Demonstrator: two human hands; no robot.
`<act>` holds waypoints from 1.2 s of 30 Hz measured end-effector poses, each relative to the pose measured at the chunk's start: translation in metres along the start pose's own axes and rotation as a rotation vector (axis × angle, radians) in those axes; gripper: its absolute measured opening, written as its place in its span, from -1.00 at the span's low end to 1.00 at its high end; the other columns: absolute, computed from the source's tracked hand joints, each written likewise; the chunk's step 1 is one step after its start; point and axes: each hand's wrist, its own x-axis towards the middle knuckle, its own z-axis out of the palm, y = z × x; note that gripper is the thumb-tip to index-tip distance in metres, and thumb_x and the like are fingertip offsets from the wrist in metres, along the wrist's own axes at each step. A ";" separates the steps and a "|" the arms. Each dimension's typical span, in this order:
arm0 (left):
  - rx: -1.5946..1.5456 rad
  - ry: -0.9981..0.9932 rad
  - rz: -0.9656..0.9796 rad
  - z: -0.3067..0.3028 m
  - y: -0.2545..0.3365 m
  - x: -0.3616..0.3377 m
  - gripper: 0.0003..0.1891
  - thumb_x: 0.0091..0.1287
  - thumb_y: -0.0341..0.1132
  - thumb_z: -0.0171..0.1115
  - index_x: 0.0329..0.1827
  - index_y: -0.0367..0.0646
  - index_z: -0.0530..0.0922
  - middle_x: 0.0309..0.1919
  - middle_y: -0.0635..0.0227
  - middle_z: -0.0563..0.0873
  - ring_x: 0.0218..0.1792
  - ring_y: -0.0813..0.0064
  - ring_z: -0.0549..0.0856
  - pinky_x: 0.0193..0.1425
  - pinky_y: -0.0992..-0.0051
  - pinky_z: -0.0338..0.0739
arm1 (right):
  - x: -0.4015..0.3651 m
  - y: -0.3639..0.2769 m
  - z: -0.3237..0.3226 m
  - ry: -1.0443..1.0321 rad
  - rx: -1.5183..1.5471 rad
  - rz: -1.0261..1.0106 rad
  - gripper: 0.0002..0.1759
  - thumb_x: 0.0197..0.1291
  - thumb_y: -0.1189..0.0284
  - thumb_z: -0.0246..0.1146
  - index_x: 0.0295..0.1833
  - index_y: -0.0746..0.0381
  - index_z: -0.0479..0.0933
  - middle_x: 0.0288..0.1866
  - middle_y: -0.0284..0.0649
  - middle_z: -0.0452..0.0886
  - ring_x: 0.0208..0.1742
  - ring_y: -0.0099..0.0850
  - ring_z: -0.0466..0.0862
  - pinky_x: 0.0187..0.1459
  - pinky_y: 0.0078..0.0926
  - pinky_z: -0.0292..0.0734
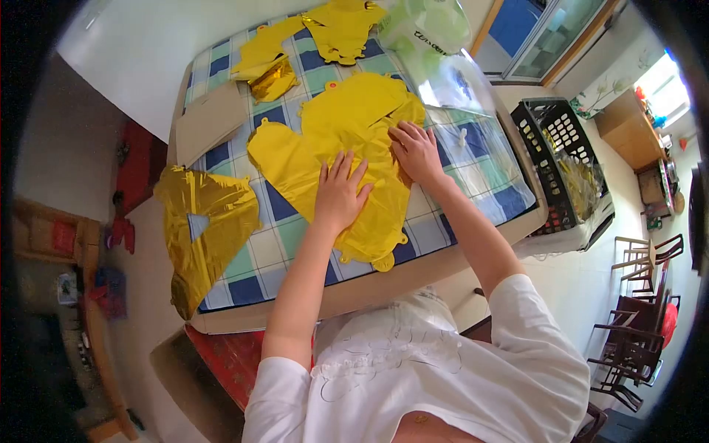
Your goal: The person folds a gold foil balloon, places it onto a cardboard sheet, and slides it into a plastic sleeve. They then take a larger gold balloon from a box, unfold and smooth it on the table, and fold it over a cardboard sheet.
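A flat, yellow-gold foil balloon [288, 159] without air lies spread over a checked cloth, with small tabs along its edge. My left hand [342, 190] rests palm down on its middle, fingers spread. Over its right side lies my right hand [415, 153], with slightly bent fingers apart on the foil; its thumb is mostly hidden. Left of my left hand, a shiny gold foil piece [210, 229] hangs partly over the table edge. More folded gold foil pieces [341, 29] lie at the far side.
The checked cloth [244, 255] covers the table. Brown cardboard [212, 122] lies at the left, and a green-white plastic bag [425, 29] beside clear plastic [458, 85] at the far right. A black crate [550, 159] stands right of the table; dark chairs [628, 332] stand farther off.
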 end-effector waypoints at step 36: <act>-0.019 0.032 -0.016 0.004 0.002 -0.004 -0.51 0.41 -0.02 0.04 0.34 0.00 0.41 0.40 0.17 0.33 0.45 0.22 0.24 0.50 0.03 0.03 | 0.027 -0.003 -0.043 -0.170 0.124 0.410 -0.65 0.08 0.16 0.25 -0.29 0.26 0.60 -0.27 0.00 0.69 -0.16 -0.03 0.67 -0.15 -0.17 0.53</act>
